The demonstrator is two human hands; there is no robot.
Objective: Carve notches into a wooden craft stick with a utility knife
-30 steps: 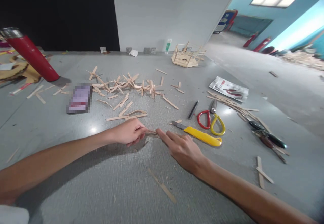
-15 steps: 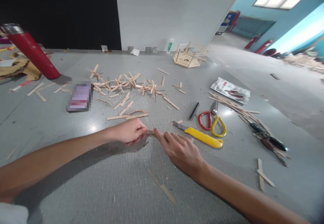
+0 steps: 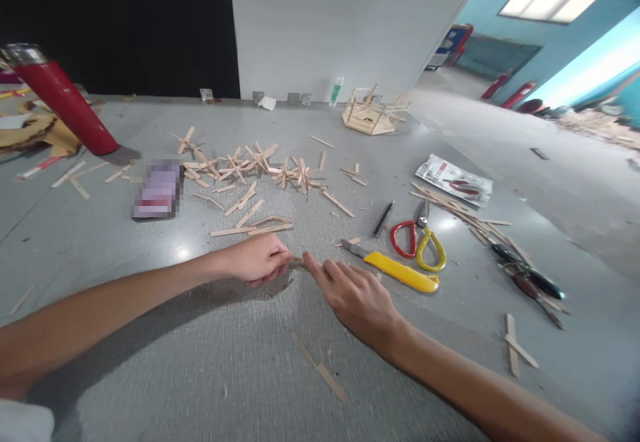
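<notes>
My left hand [image 3: 260,258] is closed on one end of a short, thin brownish wooden piece [image 3: 299,263]. My right hand [image 3: 353,292] grips the other end, with its index finger stretched along it. Only the middle of the piece shows between the hands. Just right of my right hand lies a yellow utility knife [image 3: 400,271] with its blade pointing left. Behind it are scissors [image 3: 419,235] with one red and one yellow handle, and a dark pen-like rod [image 3: 384,219]. Flat wooden sticks [image 3: 250,231] lie beyond my left hand.
A pile of sticks [image 3: 260,162] spreads behind the hands. A phone [image 3: 159,190] and a leaning red bottle [image 3: 67,102] are at the left. A stick frame [image 3: 370,121] and glue stick [image 3: 336,91] stand at the back; a packet [image 3: 455,180] and pliers [image 3: 530,272] lie right.
</notes>
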